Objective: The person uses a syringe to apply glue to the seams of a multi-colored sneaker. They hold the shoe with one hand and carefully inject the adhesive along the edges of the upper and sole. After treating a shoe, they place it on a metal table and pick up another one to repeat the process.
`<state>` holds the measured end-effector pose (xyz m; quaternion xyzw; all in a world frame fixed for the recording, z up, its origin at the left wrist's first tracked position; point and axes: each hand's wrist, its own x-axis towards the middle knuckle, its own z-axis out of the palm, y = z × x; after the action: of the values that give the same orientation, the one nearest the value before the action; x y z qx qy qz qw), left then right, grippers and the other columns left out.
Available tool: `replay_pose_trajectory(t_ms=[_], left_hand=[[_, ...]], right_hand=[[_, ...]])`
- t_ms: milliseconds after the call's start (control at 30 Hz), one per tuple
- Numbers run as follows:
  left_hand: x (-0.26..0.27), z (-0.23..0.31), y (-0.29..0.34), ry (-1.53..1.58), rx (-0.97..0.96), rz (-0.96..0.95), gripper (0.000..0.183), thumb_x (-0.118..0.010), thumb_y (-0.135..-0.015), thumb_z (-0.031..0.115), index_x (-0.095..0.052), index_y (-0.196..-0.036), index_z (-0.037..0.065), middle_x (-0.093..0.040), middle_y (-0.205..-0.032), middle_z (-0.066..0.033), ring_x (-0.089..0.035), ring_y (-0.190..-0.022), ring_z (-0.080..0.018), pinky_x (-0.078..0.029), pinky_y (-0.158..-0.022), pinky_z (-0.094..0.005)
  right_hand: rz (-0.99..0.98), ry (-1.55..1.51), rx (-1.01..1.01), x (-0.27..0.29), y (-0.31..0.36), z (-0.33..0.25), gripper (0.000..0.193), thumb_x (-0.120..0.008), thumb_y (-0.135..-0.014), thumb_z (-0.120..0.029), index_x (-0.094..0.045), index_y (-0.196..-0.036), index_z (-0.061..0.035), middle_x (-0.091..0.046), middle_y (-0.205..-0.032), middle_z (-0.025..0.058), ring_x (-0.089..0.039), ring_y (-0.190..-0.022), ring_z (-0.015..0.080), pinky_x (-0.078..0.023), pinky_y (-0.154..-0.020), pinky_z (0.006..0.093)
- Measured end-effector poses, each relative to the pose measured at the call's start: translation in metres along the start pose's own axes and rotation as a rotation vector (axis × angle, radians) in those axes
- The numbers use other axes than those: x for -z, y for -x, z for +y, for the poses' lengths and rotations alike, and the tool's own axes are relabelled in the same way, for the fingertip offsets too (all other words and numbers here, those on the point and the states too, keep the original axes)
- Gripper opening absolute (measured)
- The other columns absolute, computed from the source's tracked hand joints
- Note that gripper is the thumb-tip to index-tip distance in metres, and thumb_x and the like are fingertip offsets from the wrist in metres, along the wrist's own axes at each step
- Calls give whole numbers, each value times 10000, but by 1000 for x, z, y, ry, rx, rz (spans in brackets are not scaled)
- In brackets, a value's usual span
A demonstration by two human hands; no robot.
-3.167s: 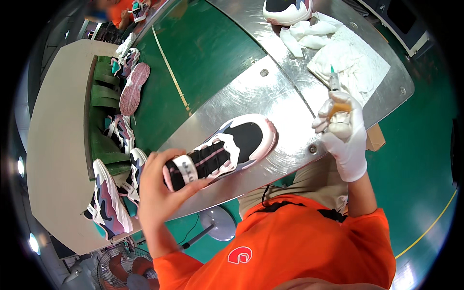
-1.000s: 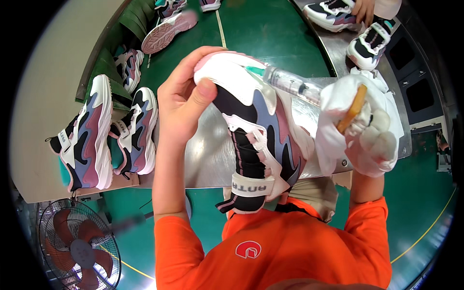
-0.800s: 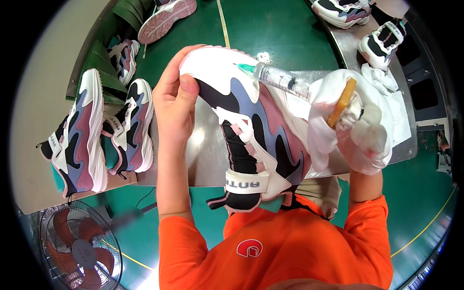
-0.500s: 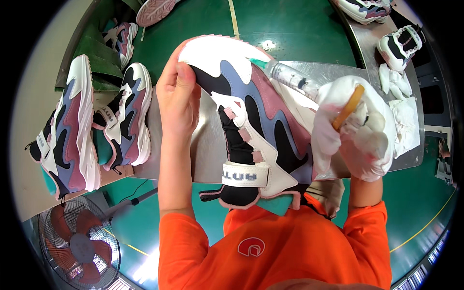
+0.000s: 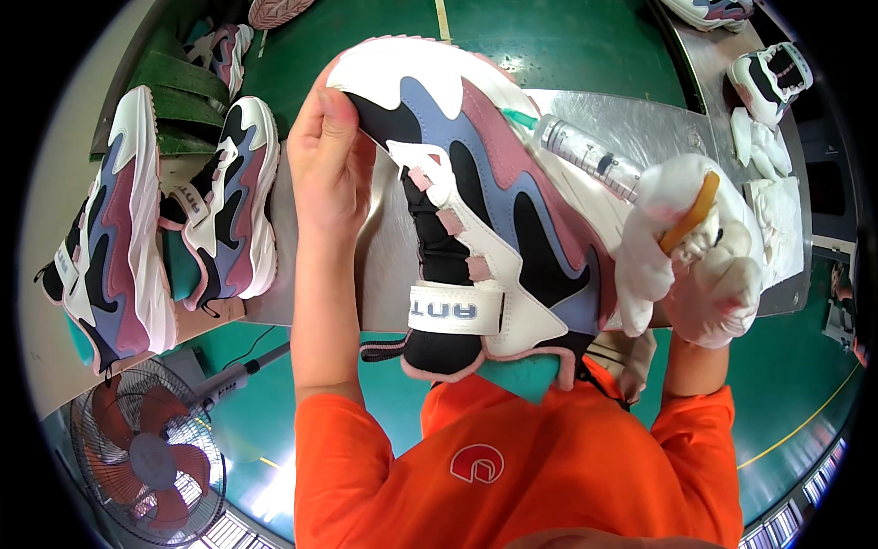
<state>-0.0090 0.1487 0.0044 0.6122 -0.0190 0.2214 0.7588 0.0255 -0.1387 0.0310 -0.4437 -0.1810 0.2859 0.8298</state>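
A white, blue, pink and black sneaker [image 5: 498, 201] is tilted on its side before me, toe away and sole toward the right. My left hand [image 5: 334, 156], bare, grips it at the toe, thumb on the upper and fingers hidden behind. In a stained white glove, my right hand [image 5: 690, 256] closes around a clear syringe [image 5: 590, 157]. Its green needle tip [image 5: 519, 118] reaches the seam between upper and sole; whether it touches cannot be made out. A tan stick-like handle [image 5: 692, 212] is tucked in the same hand. Teal material [image 5: 521, 375] shows at the shoe's opening.
Two similar sneakers [image 5: 128, 238] [image 5: 233, 201] lean at the left on a ledge. Under the held shoe is a metal tray [image 5: 389, 274]. White tissues [image 5: 773, 224] and a smaller shoe [image 5: 770, 82] lie at the right. A fan [image 5: 151, 457] stands lower left.
The needle tip has shifted along the seam, away from the toe and toward the heel. The whole view has moved slightly. Both hands keep their grips.
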Motion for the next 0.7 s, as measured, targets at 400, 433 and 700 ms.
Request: replay_pose_trajectory(t_ms=[400, 433, 700], left_hand=[[8, -4, 2, 7, 62, 12, 517, -475, -995, 372, -465, -1296, -48, -587, -1232, -164, -586, -1134, -244, -449, -994, -386], [6, -3, 2, -3, 56, 13, 517, -475, -995, 375, -467, -1291, -48, -588, -1228, -164, -588, -1131, -244, -453, -989, -385], [13, -7, 2, 22, 58, -20, 479, -458, -1004, 353, -477, -1279, -39, -593, -1221, -153, -596, -1112, -238, -468, -971, -381]], right_hand=[[65, 76, -43, 1, 17, -16, 397, -624, -730, -195, -557, -949, 130, -565, -707, 126, -559, -568, 191, -465, -492, 272], [68, 87, -53, 0, 19, -18, 398, -625, -729, -196, -557, -946, 130, -564, -702, 127, -559, -562, 192, -464, -487, 272], [60, 115, -97, -1, 35, -30, 401, -626, -717, -199, -555, -925, 136, -554, -664, 133, -553, -516, 194, -459, -443, 269]])
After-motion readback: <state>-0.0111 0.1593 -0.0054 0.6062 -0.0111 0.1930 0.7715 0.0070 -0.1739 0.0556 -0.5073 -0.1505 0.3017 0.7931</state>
